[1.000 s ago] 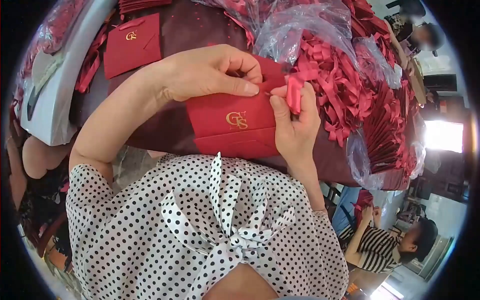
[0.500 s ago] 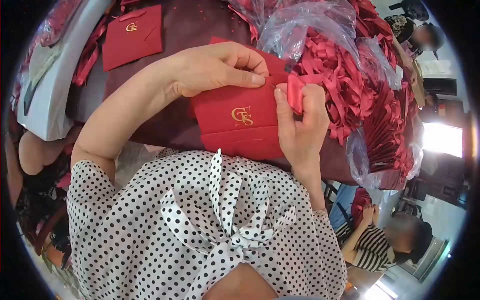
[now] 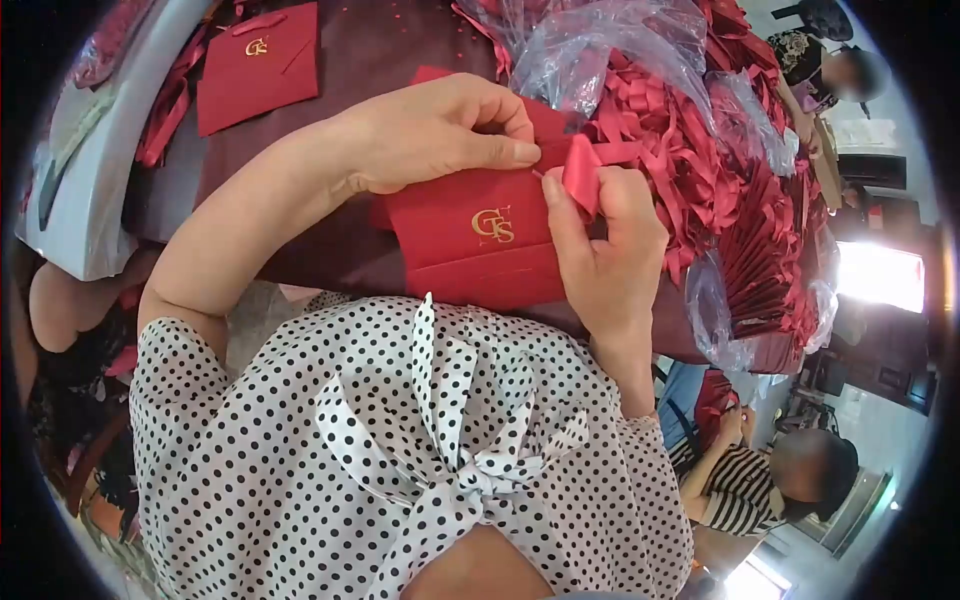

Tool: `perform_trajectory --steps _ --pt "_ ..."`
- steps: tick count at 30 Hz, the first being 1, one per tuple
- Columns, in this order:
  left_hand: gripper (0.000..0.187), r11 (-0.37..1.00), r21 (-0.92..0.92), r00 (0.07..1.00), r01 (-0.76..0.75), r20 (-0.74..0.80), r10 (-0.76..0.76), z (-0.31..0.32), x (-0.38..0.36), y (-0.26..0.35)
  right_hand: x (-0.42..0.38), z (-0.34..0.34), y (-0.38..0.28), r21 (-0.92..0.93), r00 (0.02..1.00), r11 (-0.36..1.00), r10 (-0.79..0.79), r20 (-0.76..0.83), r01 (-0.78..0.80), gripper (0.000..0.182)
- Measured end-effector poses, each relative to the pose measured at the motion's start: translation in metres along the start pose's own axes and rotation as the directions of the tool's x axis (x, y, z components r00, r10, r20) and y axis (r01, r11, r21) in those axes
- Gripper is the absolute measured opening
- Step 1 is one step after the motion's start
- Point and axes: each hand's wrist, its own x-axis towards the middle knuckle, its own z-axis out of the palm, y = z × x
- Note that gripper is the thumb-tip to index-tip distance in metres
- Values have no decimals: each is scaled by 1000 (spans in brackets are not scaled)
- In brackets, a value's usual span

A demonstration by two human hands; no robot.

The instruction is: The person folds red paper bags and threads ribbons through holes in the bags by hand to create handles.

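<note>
A red paper gift bag [image 3: 470, 245] with gold lettering lies flat in front of me on the dark red tablecloth. My left hand [image 3: 445, 135] reaches over its far edge, thumb and fingers pinched on the bag near its upper right corner. Beside that corner my right hand [image 3: 610, 230] is closed on a shiny red ribbon [image 3: 581, 175], which loops up above the fingers. The ribbon's end between my two hands is too small to make out. More red card shows behind my left hand.
A finished-looking red bag [image 3: 258, 70] lies at the upper left. On the right are a heap of red ribbons [image 3: 665, 150], clear plastic wrap [image 3: 620, 45] and stacked red folded pieces [image 3: 765, 265]. A co-worker in a striped top [image 3: 735, 495] sits at the right.
The ribbon loop in my right hand has tilted and turned more upright. Both hands stay at the bag's corner, and the bag has shifted very slightly.
</note>
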Motion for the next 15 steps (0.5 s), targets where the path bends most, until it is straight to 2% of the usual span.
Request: perform_trajectory --steps 1,2,4,10,14,15 --pt "15 999 -44 1000 3 5 -2 0 0 0 0 -1 -2 20 997 997 76 25 -76 15" --pt "15 999 -44 1000 2 6 -1 0 -1 0 0 -1 -2 19 997 997 75 25 -76 15" --pt "15 1000 5 1000 3 -16 -3 2 -3 2 -1 -1 -2 74 984 982 167 62 -172 12" --pt "15 999 -33 1000 -5 -2 5 3 -2 0 -1 2 -4 139 974 964 216 74 -224 18" --pt "14 997 47 997 -66 -26 67 10 -2 -1 -2 2 -2 7 986 989 147 81 -148 12" --pt "12 991 114 994 -69 -74 78 12 -2 0 -2 3 -3 -50 998 998 45 47 -42 15"
